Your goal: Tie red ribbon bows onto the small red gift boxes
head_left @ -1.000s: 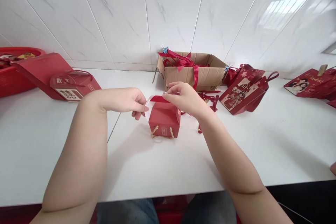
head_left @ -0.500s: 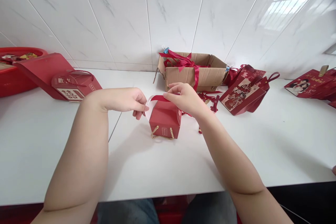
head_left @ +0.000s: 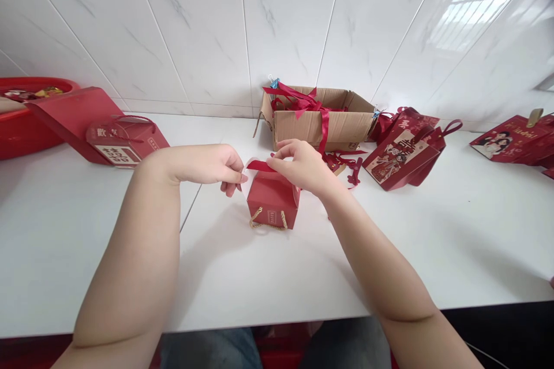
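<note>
A small red gift box [head_left: 273, 196] stands upright on the white table, its gold rope handle [head_left: 256, 216] hanging down the near side. My left hand [head_left: 229, 172] pinches the pale side flap [head_left: 247, 181] at the box's left end between thumb and fingers. Over the back right of the box, my right hand [head_left: 298, 164] is bent with thumb and fingertips at the bright red top flap [head_left: 261, 166]. The hand itself hides the right part of that flap. Behind the box, a cardboard carton [head_left: 322, 125] holds tangled dark red ribbons [head_left: 305, 102].
Red cards or tags [head_left: 355, 172] lie behind my right wrist. Printed red gift boxes stand right [head_left: 402, 150], far right [head_left: 502, 138] and left [head_left: 123, 141]. A red basin [head_left: 26, 138] with small packets sits at the left edge. A tiled wall [head_left: 208, 29] closes the back.
My right hand has shifted slightly and its fingers sit a little lower over the flap. My left hand keeps its pinch. The view has moved very slightly.
</note>
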`<state>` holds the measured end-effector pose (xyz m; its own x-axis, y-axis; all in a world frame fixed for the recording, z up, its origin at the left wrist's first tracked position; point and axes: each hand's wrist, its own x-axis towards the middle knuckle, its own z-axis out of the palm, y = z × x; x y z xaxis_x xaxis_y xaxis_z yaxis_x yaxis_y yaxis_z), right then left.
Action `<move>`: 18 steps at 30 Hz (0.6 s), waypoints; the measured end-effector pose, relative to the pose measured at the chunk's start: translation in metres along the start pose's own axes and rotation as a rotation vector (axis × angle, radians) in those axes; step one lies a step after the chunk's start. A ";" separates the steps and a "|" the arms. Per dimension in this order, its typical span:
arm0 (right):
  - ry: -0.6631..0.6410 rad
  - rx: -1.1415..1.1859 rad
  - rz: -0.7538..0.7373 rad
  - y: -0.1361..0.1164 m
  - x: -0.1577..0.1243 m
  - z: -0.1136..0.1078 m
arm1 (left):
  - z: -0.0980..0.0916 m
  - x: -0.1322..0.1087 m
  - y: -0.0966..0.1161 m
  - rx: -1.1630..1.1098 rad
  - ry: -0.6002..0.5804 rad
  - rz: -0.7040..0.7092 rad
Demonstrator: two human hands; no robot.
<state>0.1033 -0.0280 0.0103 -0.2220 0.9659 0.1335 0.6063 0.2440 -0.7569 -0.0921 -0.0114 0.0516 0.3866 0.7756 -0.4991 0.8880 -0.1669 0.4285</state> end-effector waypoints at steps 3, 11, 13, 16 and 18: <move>0.004 -0.053 0.002 0.000 0.001 0.004 | 0.001 0.000 0.001 0.014 0.005 -0.007; -0.020 -0.071 -0.017 0.002 0.001 0.005 | 0.000 -0.010 0.007 0.063 0.216 -0.079; -0.012 -0.061 -0.023 0.002 0.000 0.002 | 0.001 -0.010 0.010 0.013 0.228 -0.091; -0.001 -0.048 -0.016 0.002 -0.001 -0.002 | 0.003 -0.005 0.010 -0.017 0.172 -0.044; 0.006 -0.040 -0.014 0.001 -0.002 -0.004 | 0.003 -0.002 0.010 -0.004 0.138 0.010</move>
<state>0.1076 -0.0291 0.0114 -0.2265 0.9627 0.1478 0.6334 0.2609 -0.7286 -0.0834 -0.0168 0.0545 0.3569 0.8504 -0.3865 0.8834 -0.1728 0.4356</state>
